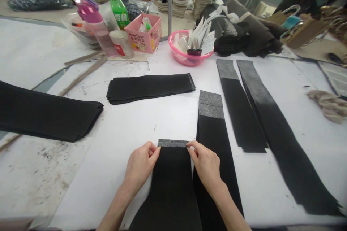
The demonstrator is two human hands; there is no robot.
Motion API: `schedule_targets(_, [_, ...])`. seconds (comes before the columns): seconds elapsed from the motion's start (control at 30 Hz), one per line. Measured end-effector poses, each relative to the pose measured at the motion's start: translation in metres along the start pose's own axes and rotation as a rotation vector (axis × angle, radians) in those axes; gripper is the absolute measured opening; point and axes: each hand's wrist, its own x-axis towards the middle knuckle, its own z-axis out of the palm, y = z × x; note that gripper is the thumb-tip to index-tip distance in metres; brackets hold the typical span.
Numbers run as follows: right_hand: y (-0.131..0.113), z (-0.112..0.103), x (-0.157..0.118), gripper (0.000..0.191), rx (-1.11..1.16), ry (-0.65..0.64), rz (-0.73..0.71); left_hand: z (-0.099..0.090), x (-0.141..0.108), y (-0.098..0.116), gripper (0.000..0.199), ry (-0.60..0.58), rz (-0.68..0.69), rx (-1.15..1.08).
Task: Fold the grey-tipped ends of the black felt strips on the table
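Both hands pinch the far corners of a black fabric strip (173, 184) that has a narrow grey band along its far end. My left hand (142, 162) grips the left corner between thumb and fingers. At the right corner, my right hand (207, 162) pinches in the same way. The strip's near end runs out of the bottom of the view. Close beside it on the right lies a stack of black strips with grey ends (213, 133), partly covered by my right forearm.
Further right lie a shorter grey-ended stack (241, 112) and a longer one (284, 140). Black stacks lie at centre (150, 88) and left (46, 112). Behind stand a pink basket (189, 60), a pink box (143, 36), bottles and dark cloth (244, 25). A person sits across the table.
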Motion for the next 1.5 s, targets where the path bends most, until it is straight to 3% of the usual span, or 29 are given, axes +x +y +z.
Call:
schedule_targets(0.3, [-0.001, 0.0, -0.003, 0.01, -0.039, 0.007, -0.025, 0.002, 0.001, -0.003, 0.033, 0.004, 0.024, 0.033])
schedule_targets(0.43, [-0.002, 0.001, -0.004, 0.011, -0.056, 0.016, -0.048, 0.003, -0.005, 0.007, 0.019, 0.076, 0.052, 0.173])
schedule_targets(0.5, [-0.002, 0.002, -0.005, 0.013, -0.076, 0.015, -0.057, 0.005, -0.009, 0.013, 0.013, 0.166, 0.183, 0.294])
schedule_targets(0.57, [-0.003, 0.001, -0.005, 0.014, -0.1, 0.012, -0.062, 0.008, -0.01, 0.016, 0.024, 0.232, 0.395, 0.408])
schedule_targets(0.67, [-0.004, -0.001, -0.005, 0.014, -0.129, 0.007, -0.067, 0.011, -0.009, 0.014, 0.034, 0.201, 0.675, 0.517])
schedule_targets(0.73, [-0.005, -0.001, -0.006, 0.014, -0.142, 0.003, -0.068, 0.011, -0.007, 0.01, 0.035, 0.168, 0.759, 0.556])
schedule_targets(0.9, [-0.002, -0.002, -0.005, 0.012, -0.077, 0.019, -0.054, 0.008, -0.005, 0.004, 0.038, 0.15, 0.784, 0.597])
schedule_targets(1.1, [0.005, -0.01, -0.001, 0.008, 0.167, 0.084, 0.1, 0.005, -0.003, 0.005, 0.037, 0.134, 0.784, 0.589])
schedule_targets(1.3, [-0.018, -0.01, 0.006, 0.003, 0.016, 0.033, -0.249, 0.005, -0.005, 0.005, 0.034, 0.144, 0.792, 0.564])
schedule_targets(1.5, [-0.035, -0.001, 0.026, 0.013, -0.224, -0.027, -0.316, 0.0, -0.001, 0.004, 0.031, 0.145, 0.81, 0.494])
